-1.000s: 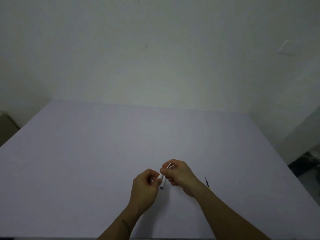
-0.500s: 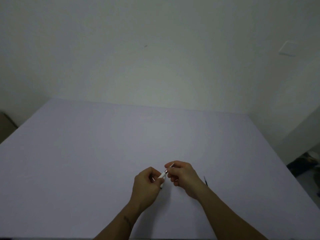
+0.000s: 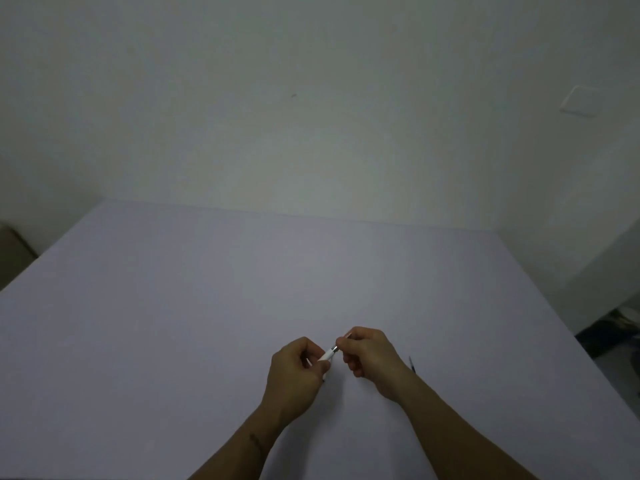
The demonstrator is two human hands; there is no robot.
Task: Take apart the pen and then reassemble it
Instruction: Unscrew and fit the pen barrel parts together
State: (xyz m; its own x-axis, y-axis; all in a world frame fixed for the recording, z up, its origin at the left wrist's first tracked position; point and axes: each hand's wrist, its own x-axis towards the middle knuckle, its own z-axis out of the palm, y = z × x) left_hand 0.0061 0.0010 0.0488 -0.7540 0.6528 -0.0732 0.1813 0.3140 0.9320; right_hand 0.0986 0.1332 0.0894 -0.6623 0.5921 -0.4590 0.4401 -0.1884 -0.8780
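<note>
Both hands hold a white pen above the near middle of the table. My left hand [image 3: 298, 368] is closed around the white pen barrel [image 3: 327, 355], most of which is hidden in the fist. My right hand [image 3: 369, 353] pinches the pen's metal tip section [image 3: 335, 348] between thumb and forefinger. A thin dark pen refill [image 3: 412, 364] lies on the table just right of my right wrist, partly hidden by it.
A wide pale lilac table [image 3: 207, 306] fills the view, with a white wall behind it. The table's right edge drops to a floor with dark clutter [image 3: 613, 330]. A brownish object [image 3: 14, 251] shows past the left edge.
The hands have drawn slightly apart, exposing more of the white barrel and the metal end between them. The refill on the table has not moved.
</note>
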